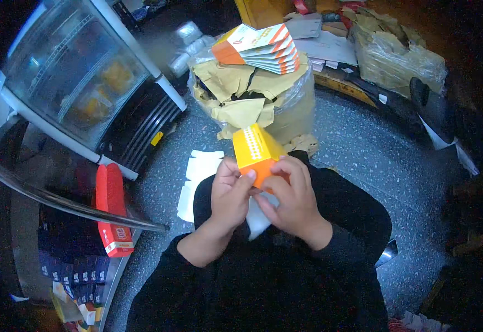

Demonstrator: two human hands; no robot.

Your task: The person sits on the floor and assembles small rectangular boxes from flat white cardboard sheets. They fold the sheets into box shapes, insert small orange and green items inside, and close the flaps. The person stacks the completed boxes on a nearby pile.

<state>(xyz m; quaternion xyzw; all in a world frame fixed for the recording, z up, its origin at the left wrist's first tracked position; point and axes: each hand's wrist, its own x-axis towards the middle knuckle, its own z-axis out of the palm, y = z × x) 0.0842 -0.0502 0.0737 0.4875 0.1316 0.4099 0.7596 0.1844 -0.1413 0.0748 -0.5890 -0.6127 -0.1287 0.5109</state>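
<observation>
Both my hands hold a small yellow and orange carton [254, 150] in front of my chest, above my lap. My left hand [229, 192] grips its near left corner with thumb and fingers. My right hand [292, 193] closes around its near end from the right, fingers curled over the orange face. A white sheet [257, 217] hangs under the carton between my hands. Just beyond, a stack of flat orange and white cartons [261, 48] rests on top of a brown paper-wrapped bundle [263, 99].
A glass-fronted display cooler [81, 77] stands at the left. White paper sheets [197, 171] lie on the speckled floor by my knee. A red box [111, 210] sits on a shelf at the lower left. Wrapped bundles [396, 52] and papers pile up at the back right.
</observation>
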